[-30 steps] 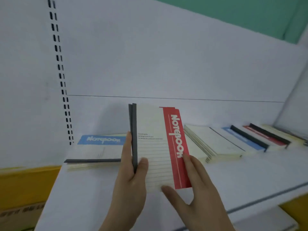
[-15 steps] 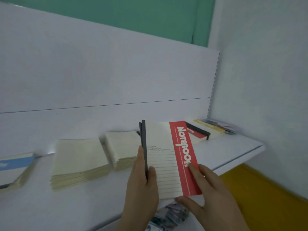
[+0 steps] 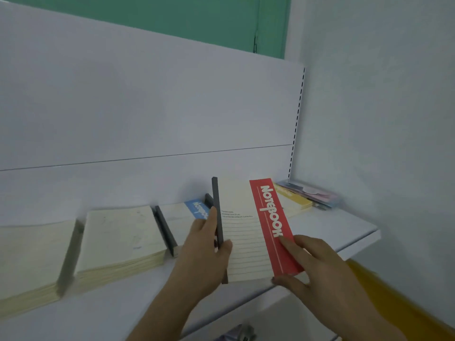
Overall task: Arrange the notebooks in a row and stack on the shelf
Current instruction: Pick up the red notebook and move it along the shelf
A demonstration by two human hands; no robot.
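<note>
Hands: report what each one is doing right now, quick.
Left hand: closed on the dark spine of the red-striped notebook, holding it upright.
Right hand: fingers on the same notebook's lower right corner, steadying it.

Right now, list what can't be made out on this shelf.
Head view only:
- Blue-banded notebook: mostly hidden behind the left hand and the held red notebook.
- Pastel items in the shelf's far right corner: too blurred to identify.
- Leftmost stack: cut off by the left frame edge.
- Small print on the red notebook: unreadable.
</note>
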